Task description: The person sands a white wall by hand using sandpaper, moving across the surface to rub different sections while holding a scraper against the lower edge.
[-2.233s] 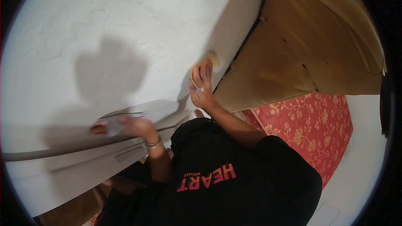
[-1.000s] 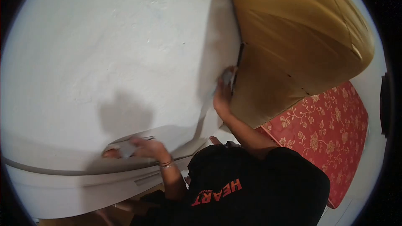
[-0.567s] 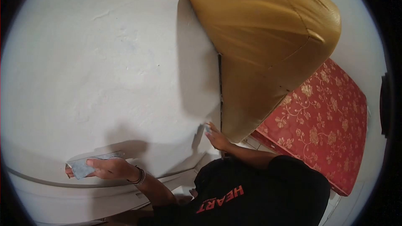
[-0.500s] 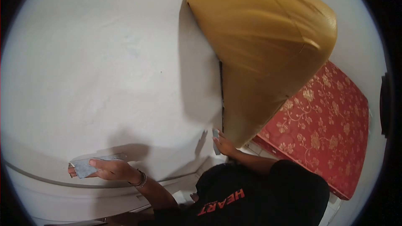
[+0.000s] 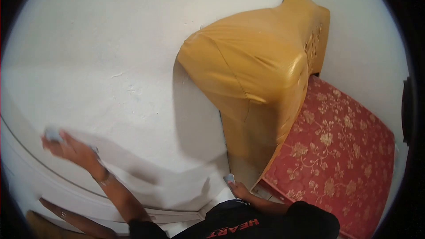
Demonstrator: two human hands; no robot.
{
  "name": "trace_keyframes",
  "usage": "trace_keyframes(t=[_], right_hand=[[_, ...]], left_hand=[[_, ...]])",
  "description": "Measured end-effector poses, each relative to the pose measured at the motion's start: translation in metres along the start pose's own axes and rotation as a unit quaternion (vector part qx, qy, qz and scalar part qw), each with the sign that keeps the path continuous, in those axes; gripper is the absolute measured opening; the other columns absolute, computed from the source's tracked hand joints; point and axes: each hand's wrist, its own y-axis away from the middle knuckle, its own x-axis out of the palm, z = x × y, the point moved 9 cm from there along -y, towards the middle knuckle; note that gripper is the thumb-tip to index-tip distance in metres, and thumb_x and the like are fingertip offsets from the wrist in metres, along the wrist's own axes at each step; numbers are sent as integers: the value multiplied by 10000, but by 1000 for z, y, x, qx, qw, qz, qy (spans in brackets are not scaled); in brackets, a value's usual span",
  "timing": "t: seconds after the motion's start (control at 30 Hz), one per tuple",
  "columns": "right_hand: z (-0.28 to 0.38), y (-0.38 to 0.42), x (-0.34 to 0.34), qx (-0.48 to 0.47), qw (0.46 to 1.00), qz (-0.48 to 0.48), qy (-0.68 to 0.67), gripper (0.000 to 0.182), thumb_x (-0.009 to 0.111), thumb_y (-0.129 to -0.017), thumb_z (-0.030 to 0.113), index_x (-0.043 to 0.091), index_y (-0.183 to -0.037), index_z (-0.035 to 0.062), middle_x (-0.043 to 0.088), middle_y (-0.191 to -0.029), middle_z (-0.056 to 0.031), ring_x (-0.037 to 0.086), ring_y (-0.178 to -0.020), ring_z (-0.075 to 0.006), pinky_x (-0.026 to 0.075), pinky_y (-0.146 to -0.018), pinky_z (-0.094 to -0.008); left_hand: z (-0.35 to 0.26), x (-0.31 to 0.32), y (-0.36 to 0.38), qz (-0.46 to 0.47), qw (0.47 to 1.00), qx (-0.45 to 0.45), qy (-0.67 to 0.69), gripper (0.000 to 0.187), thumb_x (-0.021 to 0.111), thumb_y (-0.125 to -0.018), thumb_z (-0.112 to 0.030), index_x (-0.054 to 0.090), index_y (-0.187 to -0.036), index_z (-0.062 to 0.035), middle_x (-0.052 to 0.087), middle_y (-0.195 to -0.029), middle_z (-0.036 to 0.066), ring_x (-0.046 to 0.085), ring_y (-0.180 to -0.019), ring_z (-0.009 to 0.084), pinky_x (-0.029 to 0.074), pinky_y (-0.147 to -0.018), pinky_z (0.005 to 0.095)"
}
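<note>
At the left, my left hand [image 5: 73, 150] is closed round a grey-blue folded sheet [image 5: 54, 135], slightly blurred, in front of the white wall [image 5: 110, 75]. A bracelet circles that wrist. Low in the middle, my right hand [image 5: 239, 189] grips a small grey piece [image 5: 229, 178] near the wall's lower edge and the narrow end of the mustard-yellow upholstered furniture [image 5: 252, 66]. Whether either piece touches the wall, I cannot tell.
A red floral mattress [image 5: 332, 150] lies at the right beside the yellow furniture. A pale curved ledge [image 5: 66, 186] runs along the lower left. Below it shows another forearm [image 5: 79, 219], possibly a reflection. A dark object [image 5: 406, 110] is at the right edge.
My left hand has moved left and up in view with its grey-blue sheet. The right hand appears lower. The view has shifted, showing more of the yellow furniture's top and the mattress.
</note>
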Motion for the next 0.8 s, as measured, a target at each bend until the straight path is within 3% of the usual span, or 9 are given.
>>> trace_keyframes(t=[0.13,0.2,0.27,0.33,0.4,0.47,0.6,0.67,0.8], right_hand=[[6,20,-42,10,1000,-1,-19,620,353,-871,515,560,-738,-55,560,-682,-239,576,-693,-339,423,-672,-418],[23,19,-71,-31,995,-92,8,617,359,-875,505,549,-726,-63,551,-674,-243,578,-686,-333,419,-661,-416],[75,2,-105,-71,989,-113,-68,614,301,-903,452,497,-649,-72,506,-603,-245,535,-661,-412,394,-666,-452],[131,-4,-129,-35,995,-85,-33,520,325,-916,373,546,-796,-82,553,-796,-263,541,-813,-399,398,-770,-422],[204,2,-152,-298,916,-228,-144,356,394,-895,260,522,-1004,-54,484,-1070,-242,473,-1000,-378,342,-886,-416],[289,51,-173,-535,778,-240,-225,358,459,-859,141,466,-1182,-13,367,-1303,-206,378,-1172,-363,273,-983,-422],[371,107,-130,-697,659,-280,-43,538,515,-718,-14,463,-1241,97,323,-1333,-234,300,-1246,-384,205,-1021,-491],[389,77,-101,-688,670,-278,10,567,527,-698,-27,469,-1241,129,324,-1331,-234,303,-1242,-388,194,-1013,-524],[476,49,-113,-648,644,-400,71,542,586,-719,86,478,-1238,199,344,-1331,-202,329,-1236,-346,205,-971,-582]], left_hand=[[-31,44,-84,-25,986,130,-96,425,433,-908,-206,395,-1214,88,345,-1317,213,251,-1246,360,194,-1019,423],[-57,63,-97,30,999,39,10,371,442,-893,-200,452,-1170,46,349,-1317,209,278,-1237,329,199,-1016,430],[-124,81,-32,79,989,124,1,310,457,-877,-189,500,-1114,6,324,-1344,191,280,-1255,282,194,-1025,441],[-152,100,40,271,922,250,-118,467,468,-791,-37,431,-1256,-40,320,-1361,172,257,-1292,264,165,-1058,446],[-141,92,59,304,917,250,-69,529,474,-741,-1,453,-1259,-103,341,-1356,154,254,-1297,251,161,-1060,448],[-110,78,47,278,909,285,-121,506,489,-803,-122,394,-1300,-99,317,-1380,111,240,-1304,225,143,-1066,442],[-39,47,-58,126,952,209,-185,402,442,-893,-188,419,-1264,-35,284,-1378,178,249,-1289,287,172,-1043,435],[-16,27,-82,43,983,93,-154,458,411,-910,-236,358,-1278,33,274,-1377,193,230,-1290,312,167,-1041,443],[-22,26,-10,71,986,32,-148,571,414,-898,-273,243,-1313,80,217,-1400,194,200,-1301,325,145,-1038,475]])
